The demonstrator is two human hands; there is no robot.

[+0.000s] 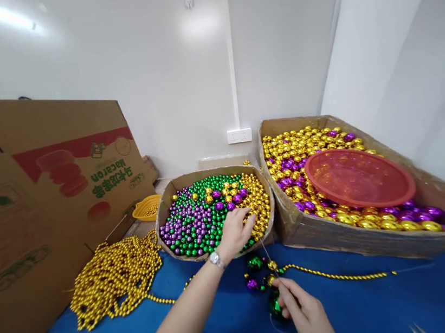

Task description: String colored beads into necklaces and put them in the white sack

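Observation:
My left hand (pixel 236 231), wearing a watch (pixel 216 259), reaches into a shallow tray-like box (pixel 183 256) of small shiny beads. Its thumb and fingers are apart over the gold beads (pixel 259 194) on the right side. Purple beads (pixel 189 223) and green beads (pixel 222 184) fill the rest. Near the front of the table, my right hand (pixel 305 311) pinches a long thin needle (pixel 267 252) that points up toward the box. A big green ball (pixel 274 304) is beside its fingers, partly hidden. Clear thread loops below it.
Strung gold beads (pixel 116 276) lie heaped on the blue cloth (pixel 234 318) at left, by a large carton (pixel 56 210) and a yellow basket (pixel 146 209). A gold bead strand (pixel 335 273) extends right. Behind it, a big box (pixel 339 244) of larger balls holds a red basin (pixel 359 178).

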